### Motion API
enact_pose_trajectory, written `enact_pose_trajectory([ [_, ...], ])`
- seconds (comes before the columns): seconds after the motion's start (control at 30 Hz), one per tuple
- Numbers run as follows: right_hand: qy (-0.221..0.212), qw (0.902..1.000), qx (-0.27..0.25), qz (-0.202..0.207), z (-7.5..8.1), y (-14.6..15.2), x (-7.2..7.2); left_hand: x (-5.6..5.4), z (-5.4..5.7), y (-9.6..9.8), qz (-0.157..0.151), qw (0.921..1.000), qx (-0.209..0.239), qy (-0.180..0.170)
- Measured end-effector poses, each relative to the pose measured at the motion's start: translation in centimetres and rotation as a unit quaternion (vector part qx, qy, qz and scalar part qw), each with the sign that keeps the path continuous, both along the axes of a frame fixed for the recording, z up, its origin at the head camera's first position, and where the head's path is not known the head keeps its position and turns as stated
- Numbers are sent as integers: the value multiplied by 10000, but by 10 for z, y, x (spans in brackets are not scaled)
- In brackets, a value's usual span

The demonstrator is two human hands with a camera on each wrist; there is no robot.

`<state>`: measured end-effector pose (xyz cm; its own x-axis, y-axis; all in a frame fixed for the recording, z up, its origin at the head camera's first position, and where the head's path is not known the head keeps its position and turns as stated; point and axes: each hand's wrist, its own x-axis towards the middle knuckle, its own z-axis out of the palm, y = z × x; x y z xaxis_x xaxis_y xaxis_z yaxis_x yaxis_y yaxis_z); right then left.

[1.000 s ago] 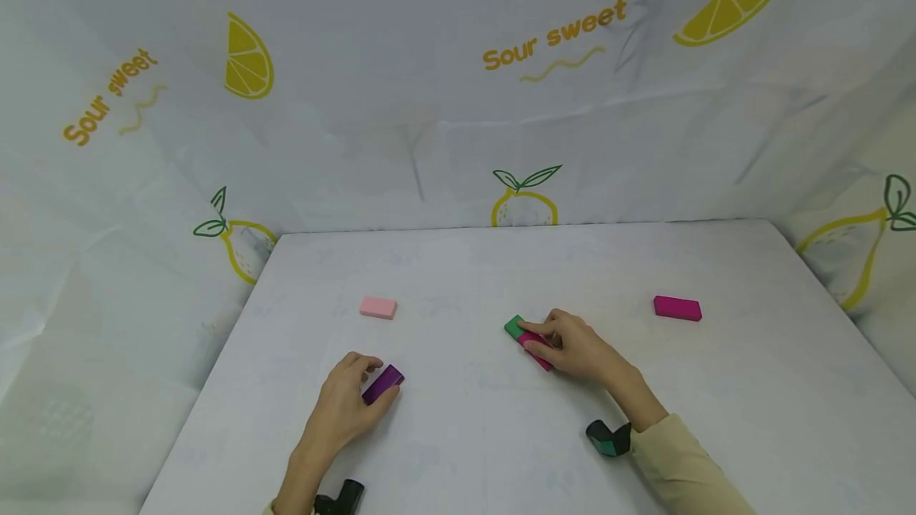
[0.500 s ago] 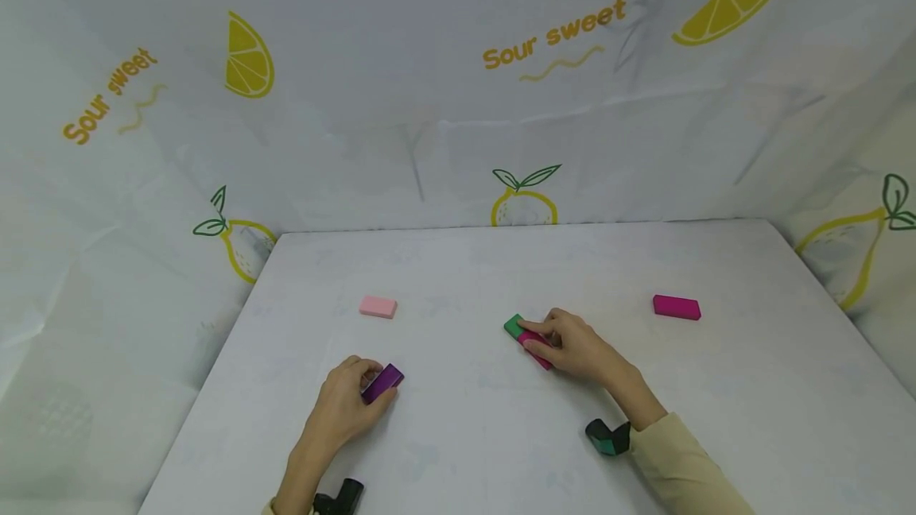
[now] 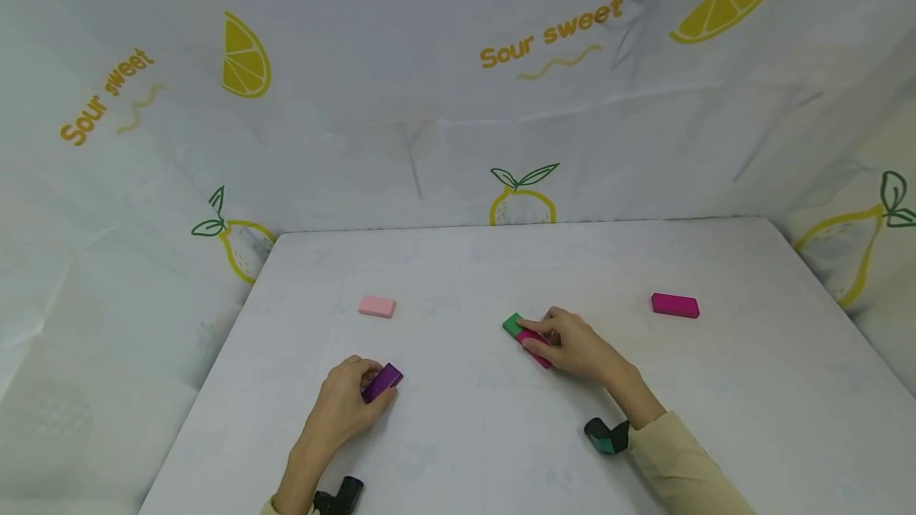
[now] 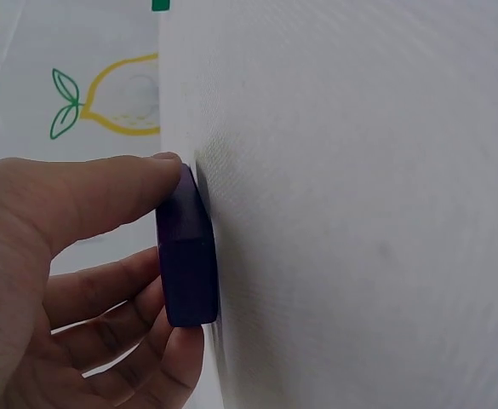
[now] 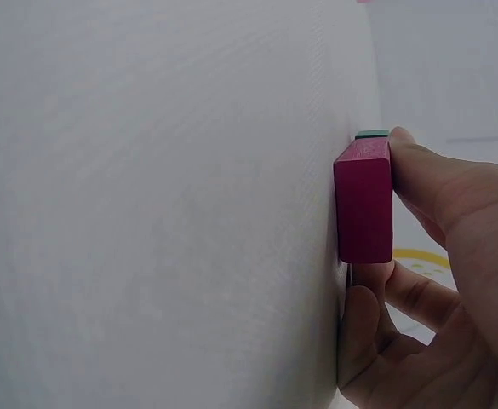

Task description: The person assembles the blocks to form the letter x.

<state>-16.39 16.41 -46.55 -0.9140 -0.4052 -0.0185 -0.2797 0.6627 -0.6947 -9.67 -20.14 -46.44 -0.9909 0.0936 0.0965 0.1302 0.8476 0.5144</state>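
My left hand [image 3: 349, 399] pinches a purple block [image 3: 382, 383] on the table, thumb on the near side and fingers on the far side. The left wrist view shows the thumb along one edge of the purple block [image 4: 187, 264]. My right hand [image 3: 576, 344] grips a magenta block [image 3: 537, 350] between thumb and fingers. A green block [image 3: 512, 326] lies against its far end, in line with it; one fingertip reaches the seam. In the right wrist view the magenta block [image 5: 364, 209] hides most of the green one [image 5: 372, 134].
A pale pink block [image 3: 377, 307] lies farther back on the left of the white table [image 3: 458, 451]. Another magenta block [image 3: 676, 305] lies at the back right. Behind the table hangs a white lemon-print cloth [image 3: 372, 149].
The left fingers have closed in on the purple block, which stays in place. My right hand and its blocks hold still.
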Motion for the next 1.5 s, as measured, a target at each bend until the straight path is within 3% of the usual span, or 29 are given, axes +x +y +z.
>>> enact_pose_trajectory([
  [0.9,97,9999,101,-16,0,-1,1,-2,1,3,-24,10000,65,7],
  [1.33,84,9999,83,-48,0,-1,1,-10,6,16,-134,9993,28,343],
  [1.5,84,9999,63,-39,-1,-1,0,-14,10,25,-269,9991,85,325],
])
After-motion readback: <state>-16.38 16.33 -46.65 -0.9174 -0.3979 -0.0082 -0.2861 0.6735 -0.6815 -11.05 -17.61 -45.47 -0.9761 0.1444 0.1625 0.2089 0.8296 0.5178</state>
